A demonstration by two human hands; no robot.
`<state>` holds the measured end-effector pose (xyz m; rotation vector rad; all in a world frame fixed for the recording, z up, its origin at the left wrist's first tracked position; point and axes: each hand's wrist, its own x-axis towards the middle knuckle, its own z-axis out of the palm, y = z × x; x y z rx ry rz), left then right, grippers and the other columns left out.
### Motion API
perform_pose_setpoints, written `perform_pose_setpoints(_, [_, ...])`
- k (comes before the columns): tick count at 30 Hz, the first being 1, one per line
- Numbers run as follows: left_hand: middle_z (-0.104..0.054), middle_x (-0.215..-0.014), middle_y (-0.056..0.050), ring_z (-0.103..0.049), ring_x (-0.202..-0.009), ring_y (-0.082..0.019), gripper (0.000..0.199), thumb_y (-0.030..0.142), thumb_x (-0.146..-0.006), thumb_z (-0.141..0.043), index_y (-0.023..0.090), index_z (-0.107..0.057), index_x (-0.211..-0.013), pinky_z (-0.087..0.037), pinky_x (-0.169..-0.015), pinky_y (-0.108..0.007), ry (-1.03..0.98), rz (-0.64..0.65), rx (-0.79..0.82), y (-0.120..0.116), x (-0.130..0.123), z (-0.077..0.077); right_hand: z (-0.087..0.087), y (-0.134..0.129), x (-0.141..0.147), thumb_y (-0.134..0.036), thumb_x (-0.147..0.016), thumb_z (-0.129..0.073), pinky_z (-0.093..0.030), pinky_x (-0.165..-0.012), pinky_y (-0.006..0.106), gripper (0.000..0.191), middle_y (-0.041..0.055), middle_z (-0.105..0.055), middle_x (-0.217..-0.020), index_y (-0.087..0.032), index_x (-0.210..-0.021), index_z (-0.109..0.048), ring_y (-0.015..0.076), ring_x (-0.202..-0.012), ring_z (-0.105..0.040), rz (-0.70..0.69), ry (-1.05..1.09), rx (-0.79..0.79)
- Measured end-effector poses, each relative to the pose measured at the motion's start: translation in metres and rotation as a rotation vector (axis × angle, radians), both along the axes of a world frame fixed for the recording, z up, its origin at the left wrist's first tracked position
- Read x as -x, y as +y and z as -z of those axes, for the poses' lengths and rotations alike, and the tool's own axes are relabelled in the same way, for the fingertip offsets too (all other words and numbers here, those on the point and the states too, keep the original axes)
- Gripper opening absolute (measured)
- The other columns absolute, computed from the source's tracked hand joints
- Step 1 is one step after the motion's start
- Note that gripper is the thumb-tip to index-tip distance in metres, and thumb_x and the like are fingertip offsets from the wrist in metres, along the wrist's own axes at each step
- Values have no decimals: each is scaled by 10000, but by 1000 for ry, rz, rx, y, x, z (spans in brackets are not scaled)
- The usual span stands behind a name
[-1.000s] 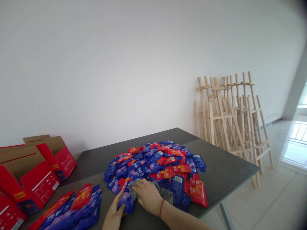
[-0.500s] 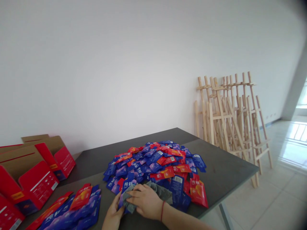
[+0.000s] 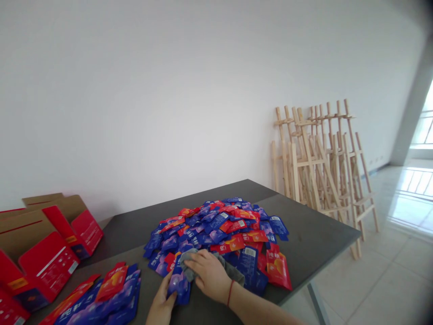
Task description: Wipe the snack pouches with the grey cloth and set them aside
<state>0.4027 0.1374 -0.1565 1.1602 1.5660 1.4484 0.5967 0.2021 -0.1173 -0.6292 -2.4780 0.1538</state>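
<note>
My left hand (image 3: pixel 163 301) grips the left edge of a blue pouch (image 3: pixel 179 285) near the front of the table, thumb on its face. Across the upper part of that pouch lies a grey cloth (image 3: pixel 233 272), bunched under the fingers of my right hand (image 3: pixel 210 276), which wears a red string at the wrist. The right hand presses the cloth on the pouch; its fingertips are partly hidden in the folds. Just behind both hands rises a heap of blue and red pouches (image 3: pixel 216 225). The cloth's loose end trails right, against the heap.
Several blue and red pouches (image 3: pixel 111 289) lie stacked at the left front of the dark table (image 3: pixel 314 225). Open red cardboard boxes (image 3: pixel 50 262) stand along the left side. Wooden easels (image 3: pixel 318 167) lean against the white wall beyond the right edge.
My right hand and the cloth have slid up and right on the pouch, baring more of its lower face. The left hand keeps its hold. The view has shifted slightly.
</note>
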Motion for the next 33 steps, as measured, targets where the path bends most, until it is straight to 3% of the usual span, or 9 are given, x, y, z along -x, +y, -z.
perform_pose_setpoints(2, [-683, -1202, -85, -511, -1268, -306, 522, 319, -587, -625, 190, -665, -1091, -317, -1126, -436, 33, 6, -12, -1, -2, -3, -4, -8, -1, -259, -901, -486, -375, -994, 383, 473, 5, -492, -1410, -282, -1371, -437, 215, -1225, -399, -198, -101, -104])
perform_pose_setpoints(4, [-687, -1200, -72, -521, -1257, -296, 512, 276, -579, -605, 199, -674, -1080, -309, -1133, -425, 47, 27, -29, -3, -5, -6, -6, -15, 2, -272, -921, -470, -366, -996, 392, 436, -7, -480, -1426, -279, -1356, -442, 211, -1237, -385, -260, -164, -159])
perform_pose_setpoints(8, [-634, -1288, -80, -470, -1306, -294, 563, 235, -571, -586, 184, -656, -1127, -335, -1118, -404, -39, 35, -10, -6, -9, -8, -7, -17, 9, -252, -918, -475, -395, -957, 405, 446, 19, -445, -1453, -244, -1361, -431, 232, -1216, -400, -98, -148, -111])
perform_pose_setpoints(12, [-662, -1238, -93, -559, -1208, -320, 602, 252, -548, -617, 168, -636, -1143, -470, -992, -410, -213, 24, 40, -7, -12, -10, -6, -11, 8, -208, -888, -484, -400, -962, 407, 488, 53, -490, -1403, -221, -1373, -427, 243, -1185, -419, 59, -96, -14])
perform_pose_setpoints(18, [-731, -1059, -76, -659, -1028, -308, 504, 365, -583, -696, 210, -618, -1056, -553, -800, -388, -481, -69, 62, -10, -11, -15, -3, -10, -1, -257, -886, -488, -375, -950, 404, 433, -12, -482, -1426, -271, -1319, -479, 224, -1184, -415, -245, -168, -96])
perform_pose_setpoints(22, [-736, -1028, -74, -663, -1020, -303, 527, 433, -584, -745, 212, -606, -1041, -556, -753, -366, -486, -69, 57, -9, -11, -15, -2, -12, -1, -286, -896, -478, -352, -956, 384, 351, -32, -529, -1385, -286, -1242, -537, 206, -1171, -426, -319, -176, -106])
perform_pose_setpoints(25, [-734, -1025, -69, -667, -1013, -304, 543, 439, -585, -749, 209, -599, -1054, -559, -750, -368, -457, -89, 45, -8, -12, -12, -4, -11, -2, -274, -882, -498, -358, -946, 387, 316, -20, -561, -1345, -271, -1190, -568, 215, -1158, -434, -252, -153, -75])
perform_pose_setpoints(29, [-699, -1133, -78, -635, -1087, -305, 487, 450, -628, -684, 210, -602, -1044, -559, -801, -375, -389, -203, 23, -4, -4, -9, -5, -5, -5, -232, -853, -532, -383, -924, 404, 357, 48, -614, -1229, -228, -1208, -564, 241, -1111, -452, -22, -126, -11])
perform_pose_setpoints(33, [-626, -1277, -95, -581, -1179, -317, 453, 463, -735, -539, 205, -610, -1101, -537, -875, -416, -88, -320, 38, -2, 33, -28, -3, -2, -4, -259, -865, -527, -401, -913, 400, 378, 50, -617, -1198, -225, -1242, -543, 241, -1082, -464, 25, -110, 7])
